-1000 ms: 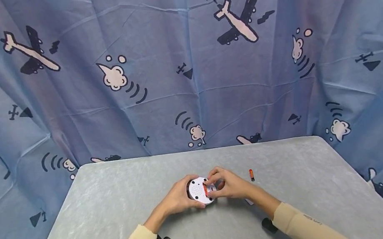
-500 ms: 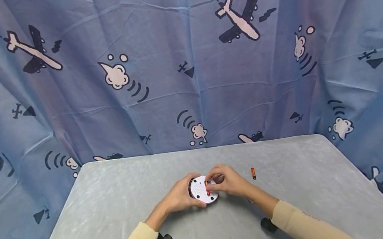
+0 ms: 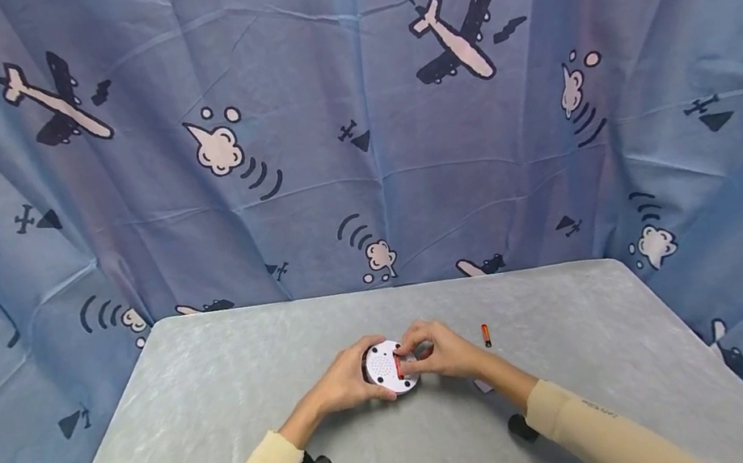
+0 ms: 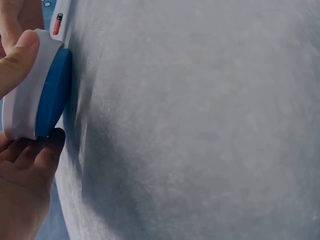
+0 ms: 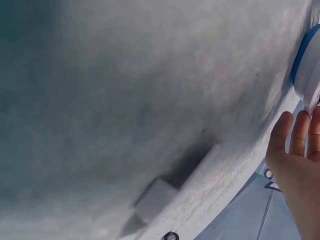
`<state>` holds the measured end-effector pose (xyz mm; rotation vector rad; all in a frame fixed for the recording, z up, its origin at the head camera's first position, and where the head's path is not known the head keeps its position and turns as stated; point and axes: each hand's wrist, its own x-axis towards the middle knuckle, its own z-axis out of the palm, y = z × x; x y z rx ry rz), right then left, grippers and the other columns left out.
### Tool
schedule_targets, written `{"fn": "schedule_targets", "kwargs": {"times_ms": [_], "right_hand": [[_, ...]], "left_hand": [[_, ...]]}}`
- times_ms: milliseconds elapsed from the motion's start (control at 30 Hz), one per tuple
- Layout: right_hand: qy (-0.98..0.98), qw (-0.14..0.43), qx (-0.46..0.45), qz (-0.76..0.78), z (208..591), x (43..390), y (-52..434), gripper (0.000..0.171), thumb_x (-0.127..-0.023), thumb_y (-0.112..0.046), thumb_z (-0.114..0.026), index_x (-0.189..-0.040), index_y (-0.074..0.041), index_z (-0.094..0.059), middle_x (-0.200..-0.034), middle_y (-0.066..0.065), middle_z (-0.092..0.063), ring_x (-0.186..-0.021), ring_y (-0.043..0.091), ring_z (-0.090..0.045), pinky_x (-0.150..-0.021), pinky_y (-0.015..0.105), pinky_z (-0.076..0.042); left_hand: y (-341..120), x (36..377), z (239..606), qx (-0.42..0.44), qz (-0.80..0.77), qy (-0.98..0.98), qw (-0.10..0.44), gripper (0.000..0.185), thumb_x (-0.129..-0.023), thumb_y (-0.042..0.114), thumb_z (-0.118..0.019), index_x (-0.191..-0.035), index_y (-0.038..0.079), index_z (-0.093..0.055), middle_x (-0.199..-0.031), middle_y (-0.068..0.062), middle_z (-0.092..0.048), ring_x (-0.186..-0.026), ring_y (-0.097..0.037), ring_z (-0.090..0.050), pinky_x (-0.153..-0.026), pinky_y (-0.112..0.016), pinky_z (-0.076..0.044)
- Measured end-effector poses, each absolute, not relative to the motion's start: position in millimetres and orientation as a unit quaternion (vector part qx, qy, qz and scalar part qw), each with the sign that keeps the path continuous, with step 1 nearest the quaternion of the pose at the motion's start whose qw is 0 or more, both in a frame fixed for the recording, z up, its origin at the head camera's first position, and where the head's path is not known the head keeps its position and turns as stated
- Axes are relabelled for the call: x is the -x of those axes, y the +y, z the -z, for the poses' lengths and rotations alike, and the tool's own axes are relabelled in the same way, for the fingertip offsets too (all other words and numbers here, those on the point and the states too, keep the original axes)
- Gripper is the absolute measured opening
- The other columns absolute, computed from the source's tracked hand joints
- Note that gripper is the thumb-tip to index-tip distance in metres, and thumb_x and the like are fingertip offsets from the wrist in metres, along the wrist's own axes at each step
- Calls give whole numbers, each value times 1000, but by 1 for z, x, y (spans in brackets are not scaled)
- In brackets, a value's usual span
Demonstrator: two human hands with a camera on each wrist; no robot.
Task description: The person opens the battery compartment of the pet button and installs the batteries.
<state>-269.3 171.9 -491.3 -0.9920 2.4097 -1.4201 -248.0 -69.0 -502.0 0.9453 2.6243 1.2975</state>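
Observation:
A round device (image 3: 381,369), white with speaker holes and dark feet on its upturned back, is held above the table. Its blue face (image 4: 56,92) points down at the tabletop in the left wrist view. My left hand (image 3: 346,379) grips it from the left, thumb on the near rim, fingers on the far side. My right hand (image 3: 442,352) pinches a red battery (image 3: 398,368) with thumb and fingertip at the slot in the device's back; these fingers partly cover the slot. How deep the battery sits, I cannot tell.
Another battery (image 3: 486,336) lies on the grey table (image 3: 251,350), beyond my right wrist. A small pale cover-like piece (image 5: 156,200) lies under my right forearm. A blue patterned curtain (image 3: 293,113) hangs behind the table.
The device and left hand stay nearly in place. My right thumb and finger shift slightly on the battery at the slot. The head view sways a little.

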Motion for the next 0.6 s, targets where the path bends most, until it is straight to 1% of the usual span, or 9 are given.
{"fn": "schedule_targets", "kwargs": {"times_ms": [133,300,367,433,600], "right_hand": [[812,104,334,466,490,269,172,29,-84,-11,-85,-109,0,-78,-108,9,-64,-102,27,-58,-83,48,-55],[822,108,335,448,488,270,175,34,-81,-16,-89,-111,-2,-78,-110,7,-62,-102,25,-57,-83,44,-55],[822,106,338,446,488,270,176,36,-80,-17,-90,-111,-4,-78,-111,7,-62,-103,26,-57,-83,44,-55],[817,106,340,454,489,269,178,38,-81,-18,-89,-114,-4,-76,-112,8,-62,-104,28,-58,-83,44,-55],[798,99,335,492,492,267,185,36,-85,-12,-84,-117,-2,-72,-115,13,-63,-105,35,-62,-84,49,-54]], "left_hand": [[-69,249,502,-303,-424,853,34,87,-68,18,-97,-139,-5,-51,-120,-13,-64,-103,-22,-60,-90,-37,-47],[-69,251,502,-304,-425,851,50,87,-69,19,-97,-139,-4,-51,-121,-12,-63,-105,-22,-59,-91,-37,-46],[-70,252,500,-306,-425,850,57,87,-69,19,-97,-138,-4,-51,-121,-12,-63,-105,-23,-59,-92,-38,-46],[-71,252,500,-304,-428,849,61,86,-68,18,-97,-137,-3,-51,-121,-11,-62,-105,-23,-58,-92,-39,-45],[-73,252,501,-302,-437,845,59,87,-66,17,-98,-137,-3,-51,-120,-10,-62,-106,-23,-58,-94,-39,-45]]}}
